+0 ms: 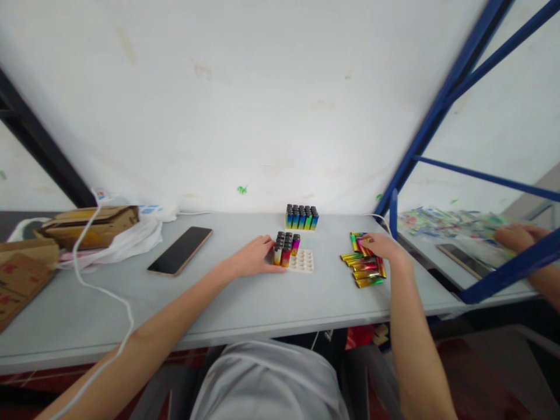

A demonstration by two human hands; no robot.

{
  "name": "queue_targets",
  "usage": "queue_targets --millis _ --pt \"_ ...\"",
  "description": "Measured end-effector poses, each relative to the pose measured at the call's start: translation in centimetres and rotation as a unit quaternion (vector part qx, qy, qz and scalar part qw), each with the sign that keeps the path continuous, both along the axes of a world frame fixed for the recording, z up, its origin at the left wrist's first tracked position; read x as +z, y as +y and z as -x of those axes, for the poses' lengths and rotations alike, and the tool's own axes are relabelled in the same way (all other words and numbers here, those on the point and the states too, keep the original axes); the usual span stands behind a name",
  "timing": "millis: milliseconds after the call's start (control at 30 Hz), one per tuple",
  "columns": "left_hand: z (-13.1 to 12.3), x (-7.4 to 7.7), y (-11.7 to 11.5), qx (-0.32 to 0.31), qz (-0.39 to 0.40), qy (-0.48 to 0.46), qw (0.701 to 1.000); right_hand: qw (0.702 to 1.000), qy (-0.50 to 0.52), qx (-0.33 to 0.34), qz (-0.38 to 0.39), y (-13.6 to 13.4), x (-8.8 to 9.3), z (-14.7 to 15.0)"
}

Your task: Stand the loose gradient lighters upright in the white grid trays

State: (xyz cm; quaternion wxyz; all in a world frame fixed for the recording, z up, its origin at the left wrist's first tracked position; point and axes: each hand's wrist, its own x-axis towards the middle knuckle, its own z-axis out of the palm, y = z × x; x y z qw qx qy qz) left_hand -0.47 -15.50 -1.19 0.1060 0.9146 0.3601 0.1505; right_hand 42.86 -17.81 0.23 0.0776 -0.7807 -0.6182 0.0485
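Note:
A white tray with round holes point(307, 262) lies mid-table, its left part filled with several upright lighters point(286, 256) in red, yellow and purple with black tops. My left hand point(258, 256) rests against the left side of this tray, fingers apart around its edge. At the right, my right hand point(381, 245) reaches over a loose pile of shiny lighters point(365, 273) in gold, red and green; its fingertips are at the upper part of the pile, and what they grip is too small to make out. Behind the tray stands a full block of blue-green lighters point(301, 218).
A phone point(181, 251) lies left of my left hand. Farther left are cardboard boxes point(91, 227), a plastic bag point(126, 244) and a white cable point(105, 294). A blue metal frame point(431, 125) rises at the right; another person's hands point(520, 236) are beyond it.

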Motion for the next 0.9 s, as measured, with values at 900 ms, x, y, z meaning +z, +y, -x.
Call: queue_targets --millis 900 --pt "0.1 -0.1 0.2 0.003 -0.001 -0.001 1.000 0.943 0.271 0.075 -0.177 0.9 0.3 3.8"
